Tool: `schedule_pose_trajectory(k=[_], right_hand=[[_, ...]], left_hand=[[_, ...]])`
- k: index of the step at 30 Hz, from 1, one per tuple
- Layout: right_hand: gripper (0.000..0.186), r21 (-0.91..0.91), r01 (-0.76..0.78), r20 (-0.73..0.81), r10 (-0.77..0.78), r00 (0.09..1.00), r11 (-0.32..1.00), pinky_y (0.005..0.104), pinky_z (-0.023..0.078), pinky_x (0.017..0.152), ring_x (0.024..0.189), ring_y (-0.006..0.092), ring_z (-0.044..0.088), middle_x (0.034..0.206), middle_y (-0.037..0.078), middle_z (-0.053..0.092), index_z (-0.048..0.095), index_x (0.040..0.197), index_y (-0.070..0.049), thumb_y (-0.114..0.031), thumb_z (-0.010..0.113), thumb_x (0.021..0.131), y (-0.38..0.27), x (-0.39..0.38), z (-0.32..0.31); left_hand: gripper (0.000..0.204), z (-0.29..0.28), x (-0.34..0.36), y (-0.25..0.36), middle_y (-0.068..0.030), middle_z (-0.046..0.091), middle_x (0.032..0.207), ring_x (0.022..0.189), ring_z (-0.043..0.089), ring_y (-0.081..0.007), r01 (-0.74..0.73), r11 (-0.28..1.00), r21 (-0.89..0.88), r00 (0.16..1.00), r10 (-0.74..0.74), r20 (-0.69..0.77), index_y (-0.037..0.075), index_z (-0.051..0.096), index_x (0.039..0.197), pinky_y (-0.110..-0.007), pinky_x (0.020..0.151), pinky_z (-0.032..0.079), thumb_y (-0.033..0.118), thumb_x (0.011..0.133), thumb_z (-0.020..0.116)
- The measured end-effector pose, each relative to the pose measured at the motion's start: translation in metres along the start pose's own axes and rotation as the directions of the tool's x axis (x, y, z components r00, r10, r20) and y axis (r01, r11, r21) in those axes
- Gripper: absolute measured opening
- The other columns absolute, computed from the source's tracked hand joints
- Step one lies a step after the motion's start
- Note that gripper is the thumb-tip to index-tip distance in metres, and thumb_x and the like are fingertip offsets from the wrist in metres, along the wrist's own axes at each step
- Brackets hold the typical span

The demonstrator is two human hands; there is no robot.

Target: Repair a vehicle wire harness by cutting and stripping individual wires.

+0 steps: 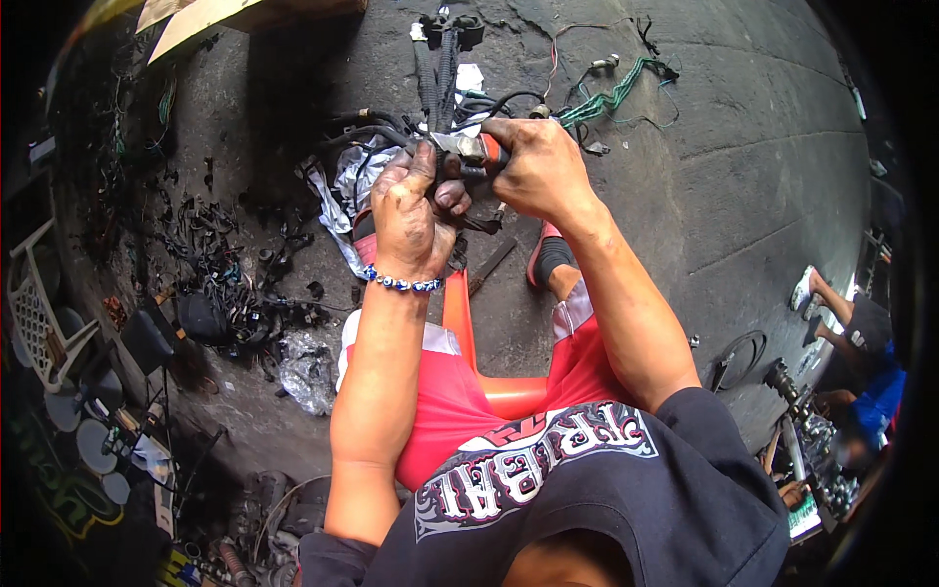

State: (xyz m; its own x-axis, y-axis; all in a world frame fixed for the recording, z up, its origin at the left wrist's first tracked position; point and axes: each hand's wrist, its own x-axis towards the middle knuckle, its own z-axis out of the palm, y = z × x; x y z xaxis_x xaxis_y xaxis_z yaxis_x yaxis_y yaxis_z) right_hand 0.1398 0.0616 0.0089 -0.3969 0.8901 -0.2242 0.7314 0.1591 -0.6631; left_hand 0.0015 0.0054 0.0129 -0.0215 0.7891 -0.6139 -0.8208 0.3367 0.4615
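Note:
Both my hands meet over a black wiring harness in front of my knees. My left hand (406,217), with a beaded bracelet at the wrist, is closed around the harness, thumb on top. My right hand (544,168) grips a hand tool (491,150) with a red-and-black handle; its metal head reaches toward the left thumb. I cannot make out the tool's exact kind. Black corrugated conduit (446,80) runs away from the hands across the floor. Dark cables (367,132) spread out to the left, above a crumpled silvery sheet (344,191). What lies inside the left palm is hidden.
Green wires (611,98) lie at the far right of the hands. Dark wire scraps (220,240) and a clear plastic bag (307,372) cover the floor leftward. An orange-red seat (514,394) is beneath me. Another person (866,342) is at the right edge, beside metal parts.

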Motion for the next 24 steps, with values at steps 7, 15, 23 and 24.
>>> schedule_pose_trajectory(k=[7,15,23,24], right_hand=[[0.025,0.021,-0.021,0.004,0.02,1.0,1.0,0.0402,0.047,0.068,0.076,0.0327,0.059,0.08,0.014,0.062,0.064,0.087,-0.011,-0.012,0.055,0.063,0.0,0.002,0.001],[0.021,0.035,0.033,0.044,-0.034,0.998,0.999,0.0395,0.048,0.068,0.075,0.0332,0.06,0.078,0.015,0.062,0.064,0.082,-0.008,-0.012,0.057,0.063,0.004,0.004,-0.001],[0.023,-0.136,-0.279,-0.469,0.186,0.863,0.951,0.0344,0.049,0.063,0.067,0.0261,0.061,0.079,0.013,0.063,0.063,0.083,-0.005,-0.011,0.058,0.062,0.067,0.018,-0.03],[0.019,-0.163,-0.263,-0.553,0.133,0.823,0.951,0.0333,0.048,0.058,0.061,0.0232,0.06,0.075,0.011,0.063,0.061,0.081,-0.003,-0.012,0.059,0.064,0.074,0.018,-0.035]], left_hand=[[0.02,-0.001,-0.001,-0.001,-0.0028,0.049,0.072,0.052,0.038,-0.0063,0.012,0.999,0.037,1.0,-0.012,0.013,0.004,0.053,0.088,-0.021,0.049,0.032,0.024,0.089,0.05],[0.02,-0.003,0.002,0.003,-0.0033,0.049,0.066,0.044,0.035,-0.0069,0.085,0.992,0.089,0.996,-0.085,-0.001,0.003,0.053,0.083,-0.021,0.043,0.029,0.023,0.086,0.054],[0.026,-0.007,-0.006,-0.005,-0.0009,0.046,0.068,0.044,0.032,-0.0035,0.205,0.976,0.067,0.976,-0.209,0.066,0.0,0.051,0.093,-0.019,0.042,0.027,0.026,0.087,0.052],[0.026,-0.015,-0.005,-0.001,-0.0011,0.046,0.068,0.044,0.033,-0.0039,0.183,0.983,0.012,0.983,-0.183,0.001,0.001,0.051,0.093,-0.02,0.043,0.027,0.026,0.087,0.052]])
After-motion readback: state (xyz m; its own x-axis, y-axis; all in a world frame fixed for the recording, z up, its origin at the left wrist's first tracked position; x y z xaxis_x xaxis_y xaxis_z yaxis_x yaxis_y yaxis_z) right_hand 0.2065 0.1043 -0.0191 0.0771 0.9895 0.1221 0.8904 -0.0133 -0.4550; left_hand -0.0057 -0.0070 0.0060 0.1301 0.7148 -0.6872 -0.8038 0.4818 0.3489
